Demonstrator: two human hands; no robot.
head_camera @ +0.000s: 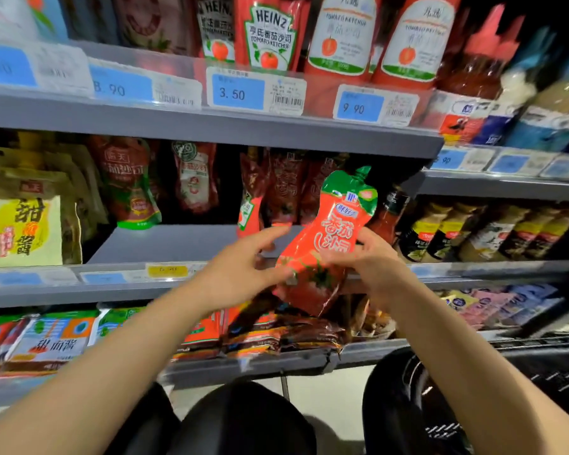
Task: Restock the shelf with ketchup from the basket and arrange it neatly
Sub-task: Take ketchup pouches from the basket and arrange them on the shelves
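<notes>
Ketchup pouch (326, 238) upright, right hand (375, 267) grip, left hand (240, 274) touching

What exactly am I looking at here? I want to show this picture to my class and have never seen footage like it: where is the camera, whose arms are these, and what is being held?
There is one picture, taken by a wide-angle camera worn on a person's head, looking forward and down, so the bare arms are the wearer's own. They face shop shelves. The right hand grips a red ketchup pouch with a green top. The left hand reaches toward the pouch's lower edge with fingers spread. Behind lies the middle shelf, partly bare, with more red pouches at its back. Heinz ketchup pouches stand on the shelf above. The dark basket sits lower right.
</notes>
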